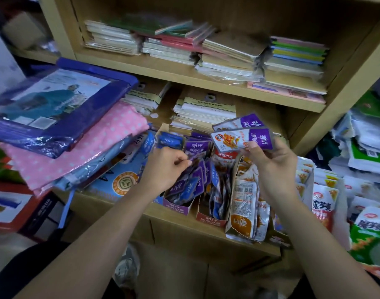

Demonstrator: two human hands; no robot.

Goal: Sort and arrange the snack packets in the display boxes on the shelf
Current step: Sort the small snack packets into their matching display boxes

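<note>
Snack packets point(243, 138), two in purple and silver, fanned out and gripped between thumb and curled fingers of the right hand point(268, 156), raised over the back of the red box point(211, 219) on the wooden shelf point(176, 219). Left hand point(165, 167) lower and to the left, fingers curled, thumb and forefinger pinching the top edge of a purple packet point(194, 157) standing in the purple box point(178, 209). Inside that box, more purple and blue packets, upright and leaning. Just beside it on the right, the red box with a mixed row of packets. Further right, orange packets point(245, 203) in silver foil, upright at the shelf's front edge, and beyond them a loose pile of red and green bags point(323, 201). Left of the boxes, a pink dotted bundle point(81, 152) under a blue wrapped pack point(55, 108). On the shelves above, stacks of notebooks point(206, 48).
</note>
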